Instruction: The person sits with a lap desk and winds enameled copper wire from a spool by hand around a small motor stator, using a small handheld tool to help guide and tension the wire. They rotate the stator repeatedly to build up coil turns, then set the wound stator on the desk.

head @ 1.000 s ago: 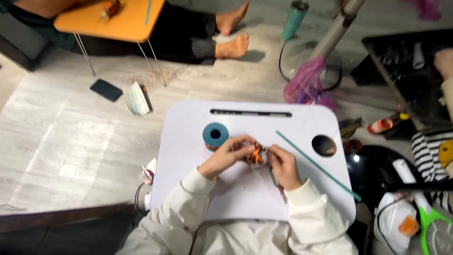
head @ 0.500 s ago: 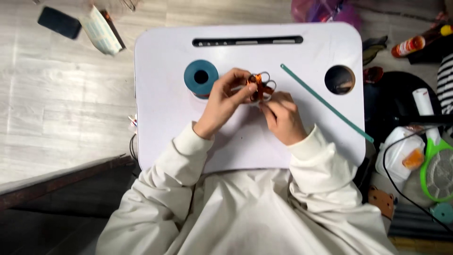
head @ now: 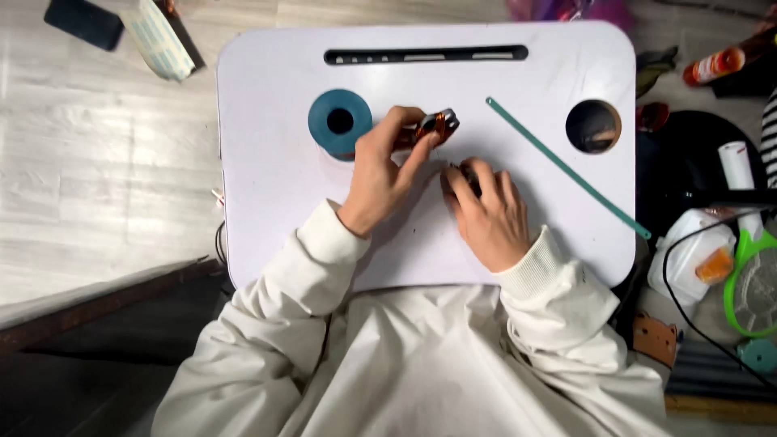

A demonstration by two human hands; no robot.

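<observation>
My right hand [head: 484,212] lies knuckles-up on the white lap table [head: 267,202], fingers curled over something small and dark; what it grips I cannot tell. Just beyond, my left hand [head: 380,174] pinches a small orange-and-silver object [head: 438,124] between its fingertips. Beside that hand sits a blue tape roll [head: 340,122], and to the right a green strip [head: 566,167] lies slantwise.

A home is shown, most likely a living room or bedroom. A small white lap table [head: 267,202] is set low over a pale wood-plank floor [head: 97,186]. Household clutter is spread on the floor around it: a dark phone [head: 83,23], a folded face mask [head: 160,40], a sauce bottle [head: 716,65], a green racket-shaped swatter [head: 749,283] and black cables [head: 688,283].
</observation>
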